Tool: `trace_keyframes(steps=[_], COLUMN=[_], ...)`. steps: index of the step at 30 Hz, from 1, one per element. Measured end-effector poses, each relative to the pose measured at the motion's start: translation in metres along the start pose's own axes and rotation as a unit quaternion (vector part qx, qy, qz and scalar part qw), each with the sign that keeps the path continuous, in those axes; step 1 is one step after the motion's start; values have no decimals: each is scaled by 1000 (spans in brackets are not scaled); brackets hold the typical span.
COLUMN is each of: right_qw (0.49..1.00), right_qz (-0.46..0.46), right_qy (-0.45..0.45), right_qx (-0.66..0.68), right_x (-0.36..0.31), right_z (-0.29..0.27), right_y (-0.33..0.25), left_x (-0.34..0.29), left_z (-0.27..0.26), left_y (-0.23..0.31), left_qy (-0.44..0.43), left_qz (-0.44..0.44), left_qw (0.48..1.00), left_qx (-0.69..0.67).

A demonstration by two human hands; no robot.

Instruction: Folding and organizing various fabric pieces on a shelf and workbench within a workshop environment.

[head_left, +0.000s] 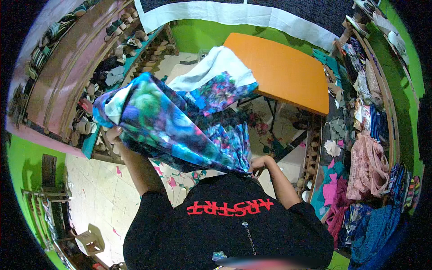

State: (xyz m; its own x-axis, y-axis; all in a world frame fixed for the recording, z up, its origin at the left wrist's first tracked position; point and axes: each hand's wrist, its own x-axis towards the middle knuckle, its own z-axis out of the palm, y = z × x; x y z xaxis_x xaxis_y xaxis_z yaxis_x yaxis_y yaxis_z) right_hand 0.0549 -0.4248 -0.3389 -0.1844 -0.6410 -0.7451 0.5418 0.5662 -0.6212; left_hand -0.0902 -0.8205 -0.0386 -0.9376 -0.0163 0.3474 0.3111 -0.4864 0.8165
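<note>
A large piece of patterned fabric (155, 112) in blue, purple and green with a white underside spreads out in front of me, lifted and partly blurred. At its left edge my left hand (115, 135) is closed on the cloth, partly hidden behind it. My right hand (260, 164) grips the gathered near right end close to my chest. Between the two hands the cloth hangs in slanting folds. Its far part, with the white side (211, 67) turned up, reaches to the near left edge of an orange table (283, 67).
Shelves of shoe forms (135, 42) line the left wall. On the right, a bench holds fabric scraps (333, 189), pink lace cloth (369, 166) and blue cloth (380, 234). Coloured scraps (171, 181) lie on the tiled floor. A small beige stool (90, 242) stands at lower left.
</note>
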Motion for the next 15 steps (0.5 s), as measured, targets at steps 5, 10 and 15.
trace_keyframes(steps=[5,10,15], right_qw=[901,674,435], right_qz=[-62,-141,-324], right_qy=[428,725,835], right_qx=[-39,-2,87], right_x=[20,-72,-212], right_z=[-37,-92,-141], right_y=[8,-17,-26], left_x=[10,41,96], left_z=[35,49,38], left_y=[-4,13,11], left_qy=[63,81,-93], left_qz=[16,31,-29], left_qw=[994,978,994], left_qx=[92,190,44])
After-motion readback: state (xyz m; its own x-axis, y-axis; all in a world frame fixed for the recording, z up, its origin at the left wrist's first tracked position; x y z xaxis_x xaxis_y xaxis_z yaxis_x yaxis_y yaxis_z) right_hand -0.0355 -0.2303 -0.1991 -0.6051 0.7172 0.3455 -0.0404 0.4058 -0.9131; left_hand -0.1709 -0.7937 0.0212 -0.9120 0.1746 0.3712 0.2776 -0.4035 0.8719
